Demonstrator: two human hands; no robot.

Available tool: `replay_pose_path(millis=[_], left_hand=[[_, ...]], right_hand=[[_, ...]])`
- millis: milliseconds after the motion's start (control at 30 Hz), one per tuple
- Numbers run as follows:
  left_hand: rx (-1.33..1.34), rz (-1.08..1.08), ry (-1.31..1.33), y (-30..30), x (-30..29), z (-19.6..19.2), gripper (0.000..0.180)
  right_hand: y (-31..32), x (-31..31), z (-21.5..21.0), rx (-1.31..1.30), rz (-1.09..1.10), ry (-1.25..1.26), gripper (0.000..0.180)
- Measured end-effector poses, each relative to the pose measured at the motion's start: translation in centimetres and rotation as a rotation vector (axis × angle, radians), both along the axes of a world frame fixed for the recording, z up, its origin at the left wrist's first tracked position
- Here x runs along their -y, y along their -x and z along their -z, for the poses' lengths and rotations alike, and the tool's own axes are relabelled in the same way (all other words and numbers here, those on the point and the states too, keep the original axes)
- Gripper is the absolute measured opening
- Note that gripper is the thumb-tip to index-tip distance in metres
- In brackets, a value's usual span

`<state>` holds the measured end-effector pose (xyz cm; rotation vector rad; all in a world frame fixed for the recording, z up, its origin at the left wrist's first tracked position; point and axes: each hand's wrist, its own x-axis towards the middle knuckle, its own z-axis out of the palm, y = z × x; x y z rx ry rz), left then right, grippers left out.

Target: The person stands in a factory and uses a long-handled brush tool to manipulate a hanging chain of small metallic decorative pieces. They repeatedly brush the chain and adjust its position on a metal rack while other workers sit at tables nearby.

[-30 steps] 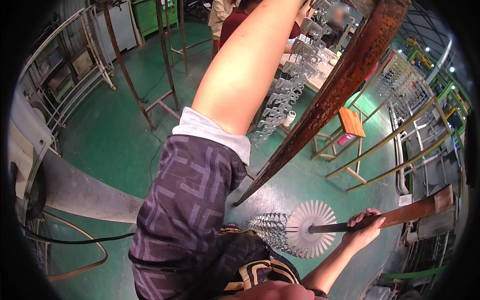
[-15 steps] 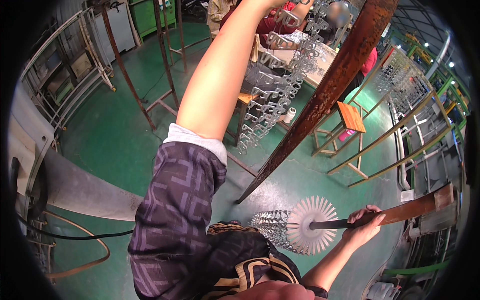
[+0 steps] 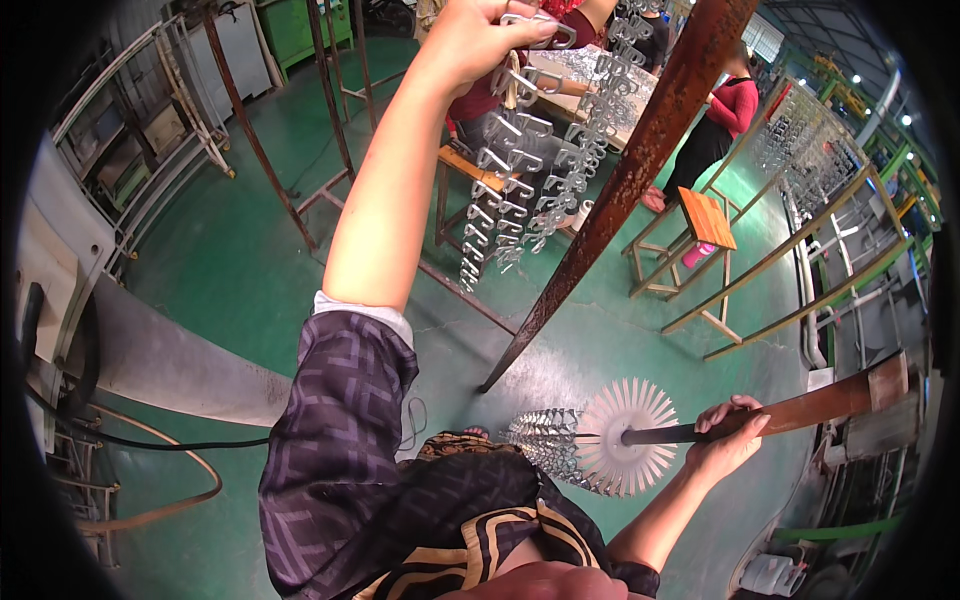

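My left hand [image 3: 482,40] is raised at the top, its thumb and fingers closed on a looped metal piece [image 3: 550,34] at the upper end of a hanging strand. Below it dangle chains of silver metal hooks [image 3: 508,165], each piece linked to the one beneath. Down at the right, my right hand [image 3: 728,440] wraps round a brown rod [image 3: 825,410]. At that rod's inner end is a pale round disc with slots all round its edge [image 3: 612,422]. Many small shiny metal pieces [image 3: 545,440] trail from behind the disc, close to my body.
A rusty metal post [image 3: 630,190] slants between my hands. Beyond it stand a wooden stool [image 3: 705,220], a work table [image 3: 640,120] and a person in a red top [image 3: 735,108]. Frames with hanging metal parts [image 3: 800,135] line the right; a grey duct [image 3: 190,365] lies left.
My left hand has come lower and further left, into fuller view. The hanging strands have shifted with it. My right hand keeps its hold on the rod, nearly unmoved.
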<state>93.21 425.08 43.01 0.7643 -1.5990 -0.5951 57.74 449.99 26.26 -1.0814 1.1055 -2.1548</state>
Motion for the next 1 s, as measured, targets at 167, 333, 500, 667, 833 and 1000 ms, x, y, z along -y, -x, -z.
replay_pose_path(millis=[167,333,500,667,833,1000], left_hand=[[-0.017,-0.041,-0.026,-0.7,-0.7,1.3,0.027],[-0.092,0.063,-0.037,0.0,-3.5,-0.8,0.017],[-0.152,0.063,0.113,-0.7,-1.8,-2.0,0.016],[-0.034,-0.091,0.114,-1.7,-3.0,-3.5,0.015],[-0.098,-0.003,0.077,-0.5,-1.2,-3.6,0.015],[-0.084,-0.014,0.124,0.6,1.5,-4.0,0.019]], right_hand=[[0.2,-0.2,0.3,-0.004,-0.02,-0.015,0.045],[0.4,-0.5,0.4,-0.009,-0.032,-0.021,0.044],[0.9,-0.9,0.9,0.005,-0.046,-0.005,0.046],[1.0,-0.8,1.3,0.009,-0.057,-0.006,0.045],[1.0,-1.0,1.6,0.013,-0.049,-0.019,0.044],[1.1,-0.9,1.6,0.008,-0.048,-0.016,0.044]])
